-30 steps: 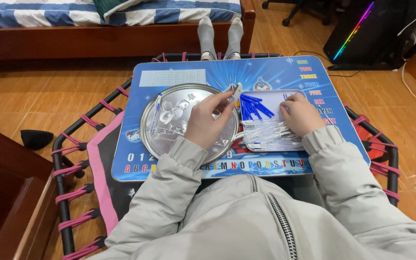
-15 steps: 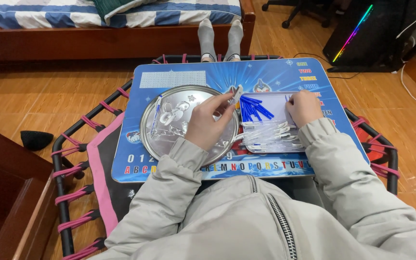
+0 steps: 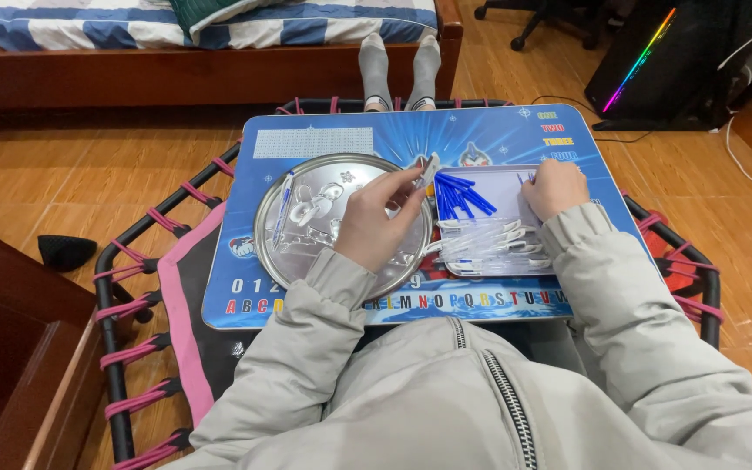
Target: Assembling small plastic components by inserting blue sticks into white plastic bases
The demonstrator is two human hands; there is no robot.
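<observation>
1. Hand, left [image 3: 374, 228]: fingers pinched on a small clear pen barrel [image 3: 429, 169], held above the round metal tray [image 3: 306, 174].
2. Hand, right [image 3: 555, 186]: fingers curled down into the rectangular tray [image 3: 493, 184]; what they hold cannot be told.
3. Blue refills [image 3: 460, 195] and clear barrels [image 3: 489, 244] lie in that tray.
4. One pen [image 3: 283, 206] lies on the round tray.
5. Both trays sit on the blue bench [image 3: 324, 139].
</observation>
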